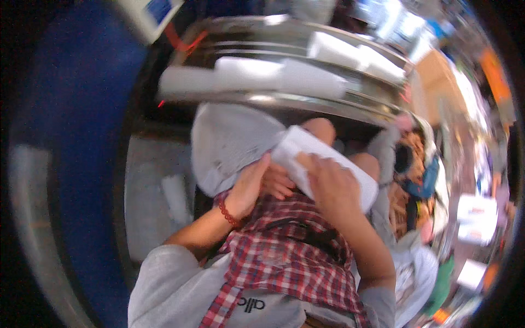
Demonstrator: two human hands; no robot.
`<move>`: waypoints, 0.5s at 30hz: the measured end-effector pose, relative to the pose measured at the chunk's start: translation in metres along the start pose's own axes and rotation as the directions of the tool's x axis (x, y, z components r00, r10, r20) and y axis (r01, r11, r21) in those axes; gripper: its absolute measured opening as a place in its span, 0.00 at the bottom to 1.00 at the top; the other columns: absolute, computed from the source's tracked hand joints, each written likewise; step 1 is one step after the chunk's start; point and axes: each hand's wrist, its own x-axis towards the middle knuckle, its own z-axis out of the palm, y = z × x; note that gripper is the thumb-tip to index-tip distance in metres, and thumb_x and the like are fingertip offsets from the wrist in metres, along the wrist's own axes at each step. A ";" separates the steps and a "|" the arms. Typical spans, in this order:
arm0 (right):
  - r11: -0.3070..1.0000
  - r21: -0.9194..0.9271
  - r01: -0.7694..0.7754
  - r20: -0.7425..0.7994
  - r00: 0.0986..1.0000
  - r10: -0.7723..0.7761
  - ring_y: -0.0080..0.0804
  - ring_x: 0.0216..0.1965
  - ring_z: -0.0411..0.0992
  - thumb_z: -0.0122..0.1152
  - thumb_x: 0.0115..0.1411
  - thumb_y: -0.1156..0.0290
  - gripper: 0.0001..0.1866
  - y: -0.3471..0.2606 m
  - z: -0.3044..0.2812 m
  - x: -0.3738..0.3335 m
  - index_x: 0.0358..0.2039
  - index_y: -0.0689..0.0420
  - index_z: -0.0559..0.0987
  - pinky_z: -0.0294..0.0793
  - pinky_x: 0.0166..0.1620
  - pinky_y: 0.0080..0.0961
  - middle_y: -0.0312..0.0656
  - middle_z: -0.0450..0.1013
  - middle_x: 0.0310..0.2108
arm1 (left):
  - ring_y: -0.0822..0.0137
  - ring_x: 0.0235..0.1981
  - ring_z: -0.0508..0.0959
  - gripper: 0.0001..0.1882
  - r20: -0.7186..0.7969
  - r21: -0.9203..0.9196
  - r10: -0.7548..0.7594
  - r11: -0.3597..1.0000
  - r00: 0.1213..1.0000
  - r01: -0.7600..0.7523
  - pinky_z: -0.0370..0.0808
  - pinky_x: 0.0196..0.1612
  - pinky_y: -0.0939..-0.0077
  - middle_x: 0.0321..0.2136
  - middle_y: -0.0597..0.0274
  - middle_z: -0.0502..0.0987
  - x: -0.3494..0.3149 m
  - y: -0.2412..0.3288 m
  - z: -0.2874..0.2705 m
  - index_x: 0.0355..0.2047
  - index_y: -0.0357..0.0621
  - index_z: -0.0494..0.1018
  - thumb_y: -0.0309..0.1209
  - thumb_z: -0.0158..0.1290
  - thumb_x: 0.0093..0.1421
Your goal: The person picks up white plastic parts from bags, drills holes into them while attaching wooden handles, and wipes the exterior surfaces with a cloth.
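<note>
A smooth white oblong piece [295, 143], box-like or tightly rolled, lies slanted across my lap above the red checked apron [273, 240]. My right hand [333, 183] lies over its near side with the fingers bent round it. A small tan patch shows at those fingertips, too blurred to name. Close by the piece's left end is my left hand [268, 177], its thumb raised and its fingers apart over the apron. Whether it touches the piece is unclear. A red bead bracelet [228, 214] circles the left wrist.
Ahead is a long metal-edged tray [262, 97] with several white rolled-looking pieces [314, 79]. A pale cloth-like bundle [232, 139] sits left of my hands. To the right are a bag of mixed scraps [418, 180] and a cardboard box [437, 87]. A blue surface [82, 136] rises at left.
</note>
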 end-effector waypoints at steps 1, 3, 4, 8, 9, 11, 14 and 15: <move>0.998 0.042 -0.049 0.043 0.998 0.047 0.41 0.32 0.69 0.55 0.55 0.69 0.19 -0.006 -0.012 0.009 0.47 0.61 0.69 0.68 0.35 0.35 0.45 0.69 0.34 | 0.62 0.28 0.79 0.25 -0.073 0.076 0.019 0.997 0.997 -0.013 0.76 0.30 0.74 0.30 0.49 0.77 -0.006 0.001 -0.031 0.34 0.37 0.71 0.48 0.36 0.66; 0.999 -0.046 -0.004 -0.072 0.997 0.001 0.42 0.31 0.69 0.57 0.55 0.70 0.17 -0.005 -0.007 0.021 0.45 0.61 0.70 0.67 0.32 0.35 0.45 0.69 0.31 | 0.63 0.23 0.79 0.24 -0.396 0.189 0.249 0.964 0.884 -0.187 0.75 0.27 0.75 0.25 0.51 0.77 -0.012 -0.009 -0.095 0.34 0.36 0.70 0.47 0.37 0.65; 0.997 -0.070 0.031 -0.063 0.997 -0.036 0.42 0.31 0.70 0.58 0.54 0.69 0.18 -0.004 -0.005 0.030 0.44 0.61 0.71 0.67 0.32 0.35 0.45 0.69 0.30 | 0.65 0.25 0.78 0.21 -0.486 0.316 0.403 0.908 0.776 -0.274 0.75 0.28 0.75 0.26 0.56 0.77 -0.013 -0.016 -0.139 0.34 0.39 0.70 0.45 0.39 0.65; 0.990 -0.008 0.142 0.119 0.983 -0.140 0.42 0.27 0.71 0.62 0.52 0.67 0.18 -0.003 -0.008 0.039 0.42 0.60 0.72 0.67 0.29 0.33 0.45 0.70 0.25 | 0.61 0.35 0.77 0.21 -0.821 0.477 0.490 0.871 0.292 -0.120 0.72 0.38 0.71 0.38 0.54 0.75 -0.022 -0.061 -0.314 0.44 0.38 0.67 0.44 0.48 0.61; 0.984 0.074 0.161 0.118 0.979 -0.169 0.42 0.25 0.71 0.63 0.52 0.67 0.18 -0.003 -0.008 0.040 0.41 0.60 0.73 0.67 0.28 0.34 0.44 0.70 0.24 | 0.58 0.39 0.75 0.24 -0.826 0.540 0.493 0.831 0.274 0.132 0.72 0.41 0.68 0.40 0.52 0.73 -0.028 -0.071 -0.349 0.48 0.39 0.64 0.44 0.50 0.59; 0.957 0.226 0.182 0.119 0.970 -0.213 0.43 0.22 0.71 0.64 0.51 0.67 0.17 -0.006 -0.005 0.042 0.39 0.60 0.74 0.67 0.27 0.34 0.44 0.70 0.21 | 0.54 0.46 0.72 0.28 -0.802 0.592 0.524 0.631 0.288 0.501 0.71 0.46 0.63 0.46 0.49 0.70 -0.027 -0.101 -0.406 0.53 0.39 0.61 0.42 0.53 0.57; 0.944 0.317 0.092 0.296 0.936 -0.190 0.43 0.22 0.71 0.66 0.48 0.65 0.17 -0.008 -0.019 0.035 0.37 0.61 0.76 0.67 0.26 0.33 0.45 0.71 0.21 | 0.52 0.56 0.64 0.34 -0.805 0.533 0.485 0.336 0.341 0.777 0.68 0.52 0.58 0.58 0.50 0.58 -0.038 -0.120 -0.431 0.58 0.41 0.56 0.39 0.55 0.55; 0.934 0.351 0.069 0.343 0.919 -0.196 0.43 0.22 0.71 0.66 0.48 0.65 0.17 -0.005 -0.026 0.029 0.36 0.61 0.76 0.66 0.26 0.33 0.45 0.71 0.21 | 0.52 0.56 0.64 0.35 -0.801 0.526 0.462 0.237 0.381 0.817 0.68 0.53 0.59 0.59 0.50 0.57 -0.041 -0.120 -0.434 0.58 0.40 0.55 0.40 0.55 0.55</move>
